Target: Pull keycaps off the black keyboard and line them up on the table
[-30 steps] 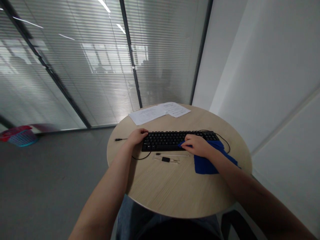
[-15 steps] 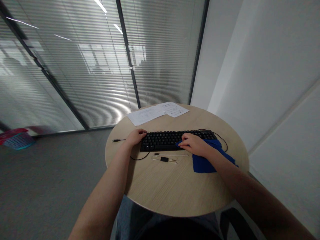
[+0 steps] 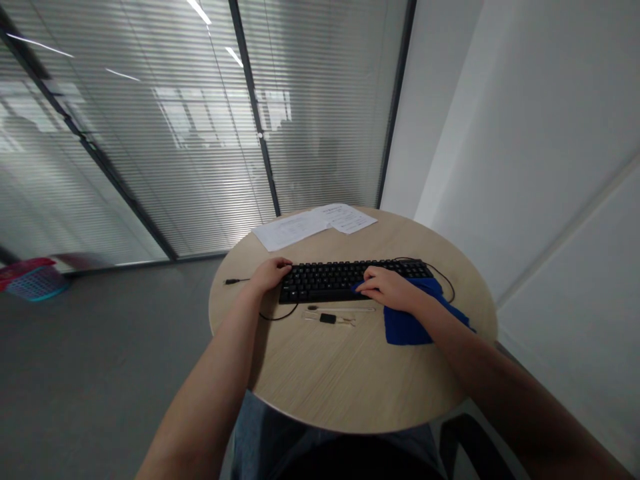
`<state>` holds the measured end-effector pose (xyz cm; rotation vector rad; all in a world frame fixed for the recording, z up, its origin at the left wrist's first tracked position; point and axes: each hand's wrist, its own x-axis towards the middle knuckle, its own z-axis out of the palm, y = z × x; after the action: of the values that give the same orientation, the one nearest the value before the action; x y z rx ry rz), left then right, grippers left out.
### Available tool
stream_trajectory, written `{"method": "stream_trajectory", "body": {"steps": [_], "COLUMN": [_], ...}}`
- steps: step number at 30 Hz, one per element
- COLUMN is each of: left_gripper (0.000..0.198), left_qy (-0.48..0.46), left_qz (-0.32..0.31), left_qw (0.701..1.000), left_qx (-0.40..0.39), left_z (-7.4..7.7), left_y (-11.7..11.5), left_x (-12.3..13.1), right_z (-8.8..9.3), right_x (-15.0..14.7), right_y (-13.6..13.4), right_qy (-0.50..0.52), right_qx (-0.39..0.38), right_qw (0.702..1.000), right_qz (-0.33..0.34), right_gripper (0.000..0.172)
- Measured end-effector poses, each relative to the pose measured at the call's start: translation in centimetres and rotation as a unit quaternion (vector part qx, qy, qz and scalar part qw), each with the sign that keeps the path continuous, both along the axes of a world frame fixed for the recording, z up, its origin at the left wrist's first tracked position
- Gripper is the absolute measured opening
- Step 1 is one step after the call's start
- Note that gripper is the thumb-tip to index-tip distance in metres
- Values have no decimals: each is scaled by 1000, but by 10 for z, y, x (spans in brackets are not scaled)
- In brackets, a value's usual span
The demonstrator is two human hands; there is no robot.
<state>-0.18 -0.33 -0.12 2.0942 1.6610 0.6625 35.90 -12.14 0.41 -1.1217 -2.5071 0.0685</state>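
A black keyboard (image 3: 340, 280) lies across the middle of a round wooden table (image 3: 350, 373). My left hand (image 3: 270, 273) grips the keyboard's left end with curled fingers. My right hand (image 3: 387, 288) presses a blue cloth (image 3: 407, 327) onto the keys right of centre, fingers closed on the cloth. Most of the cloth trails off the keyboard onto the table under my right forearm.
Two small tools (image 3: 333, 315) lie just in front of the keyboard. The keyboard's black cable (image 3: 240, 282) runs off to the left. White papers (image 3: 315, 223) sit at the table's far edge. Glass walls with blinds stand behind; a coloured basket (image 3: 33, 280) is on the floor at left.
My right hand with the cloth has slid slightly left along the keys. The left hand keeps its hold on the keyboard's end.
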Motion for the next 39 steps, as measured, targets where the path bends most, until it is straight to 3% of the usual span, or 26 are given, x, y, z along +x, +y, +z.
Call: {"method": "stream_trajectory", "body": {"steps": [11,17,34,39], "left_gripper": [34,33,35,38], "left_qy": [-6,-9,0,7], "left_qz": [0,0,-2,3], "left_qw": [1000,1000,1000,1000], "left_qx": [-1,0,0,-2], "left_z": [-2,-3,1,1], "left_y": [2,3,0,0], "left_x": [0,0,1,0], "right_z": [1,-3,6,0], "right_x": [34,26,19,15], "right_y": [9,7,3,7], "right_qy": [99,33,7,26], "right_qx": [-10,-34,-15,-3], "right_qw": [995,999,1000,1000], "right_qz": [-18,-1,10,5], "right_gripper": [20,19,16,17]}}
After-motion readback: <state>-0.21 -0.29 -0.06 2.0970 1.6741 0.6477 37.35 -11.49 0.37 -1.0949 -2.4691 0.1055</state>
